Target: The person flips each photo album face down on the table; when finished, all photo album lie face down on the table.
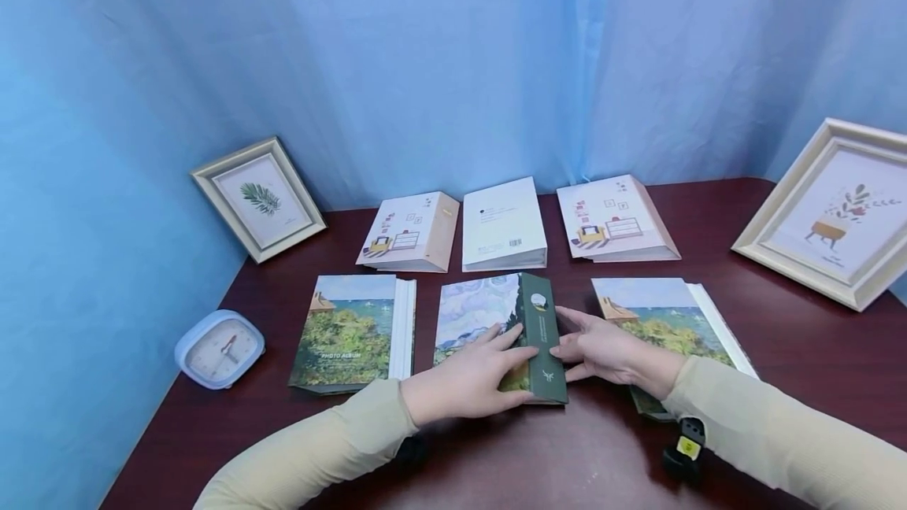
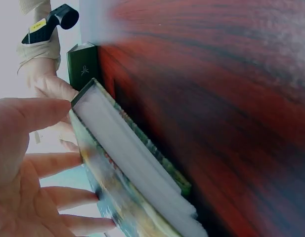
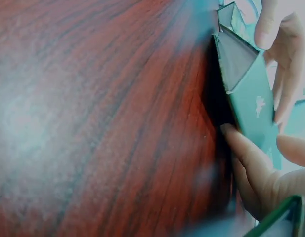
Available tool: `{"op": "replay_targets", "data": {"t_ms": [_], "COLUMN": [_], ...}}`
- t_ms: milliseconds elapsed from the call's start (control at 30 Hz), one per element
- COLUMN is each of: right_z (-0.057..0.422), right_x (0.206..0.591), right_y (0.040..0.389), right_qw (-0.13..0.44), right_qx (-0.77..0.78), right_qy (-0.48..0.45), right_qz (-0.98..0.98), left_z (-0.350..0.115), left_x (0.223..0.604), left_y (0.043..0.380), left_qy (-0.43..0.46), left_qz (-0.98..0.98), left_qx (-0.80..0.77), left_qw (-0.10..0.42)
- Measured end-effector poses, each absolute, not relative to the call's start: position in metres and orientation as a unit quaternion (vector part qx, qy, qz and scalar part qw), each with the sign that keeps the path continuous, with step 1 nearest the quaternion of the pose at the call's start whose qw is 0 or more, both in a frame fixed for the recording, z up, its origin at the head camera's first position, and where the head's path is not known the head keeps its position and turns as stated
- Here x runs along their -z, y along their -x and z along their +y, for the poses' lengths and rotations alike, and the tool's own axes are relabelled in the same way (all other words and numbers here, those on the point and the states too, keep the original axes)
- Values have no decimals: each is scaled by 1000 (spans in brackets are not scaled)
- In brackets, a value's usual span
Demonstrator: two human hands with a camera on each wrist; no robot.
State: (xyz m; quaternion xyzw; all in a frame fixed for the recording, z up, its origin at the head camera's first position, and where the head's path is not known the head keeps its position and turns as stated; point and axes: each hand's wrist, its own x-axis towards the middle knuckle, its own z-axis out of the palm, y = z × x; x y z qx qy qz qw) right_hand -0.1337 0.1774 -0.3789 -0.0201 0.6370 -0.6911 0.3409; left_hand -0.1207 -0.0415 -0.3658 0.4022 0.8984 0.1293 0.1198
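A thick photo album with a painted landscape cover and a dark green spine lies in the middle of the front row. My left hand rests over its cover, fingers spread and fairly straight. In the left wrist view, the left thumb reaches the corner of the album, whose white page edges show. From the right, my right hand holds the green spine, thumb on its face. The right wrist view has the fingers at the lower edge of the spine, close over the table.
Landscape-covered albums lie to the left and right, the right one partly under my forearm. Behind stand a white album and two pink-spined albums. A blue clock and picture frames flank them on the dark red table.
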Motion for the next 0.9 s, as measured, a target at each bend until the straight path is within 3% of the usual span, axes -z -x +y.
{"op": "replay_targets", "data": {"t_ms": [900], "right_z": [202], "right_x": [359], "right_y": [124], "right_qw": [317], "right_qx": [664], "right_qy": [29], "right_qz": [676], "left_z": [-44], "left_x": [369], "left_y": [128], "left_qy": [-420], "left_qz": [889], "left_qx": [-171], "left_qw": [54]}}
